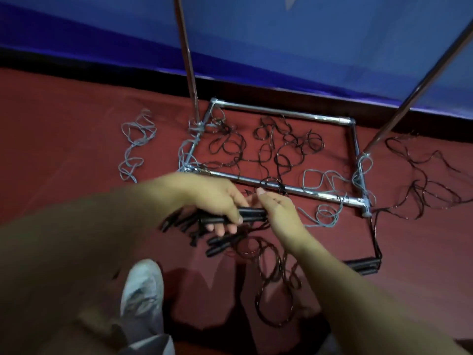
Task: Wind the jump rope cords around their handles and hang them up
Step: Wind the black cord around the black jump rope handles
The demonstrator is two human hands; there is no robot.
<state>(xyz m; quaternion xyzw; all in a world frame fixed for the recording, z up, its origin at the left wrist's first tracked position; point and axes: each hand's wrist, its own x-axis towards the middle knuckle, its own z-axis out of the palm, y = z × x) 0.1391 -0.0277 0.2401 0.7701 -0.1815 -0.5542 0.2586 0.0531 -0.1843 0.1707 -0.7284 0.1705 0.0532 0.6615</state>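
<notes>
My left hand (217, 198) grips a pair of black jump rope handles (252, 216) held together above the floor. My right hand (279, 211) holds the handles' right end, fingers curled around them. Black cord (276, 272) trails from the handles in loops on the red floor below my right forearm. Several more black handles (220, 243) lie in a heap under my hands. Another wound pair of black handles (363, 266) lies at the right.
A chrome rack base (281, 114) forms a rectangle on the red floor, with two uprights (189, 73) rising from it. Tangled black cords (279, 147) lie inside the frame, and grey cords (135, 144) at its left and right. My white shoe (143, 295) is below.
</notes>
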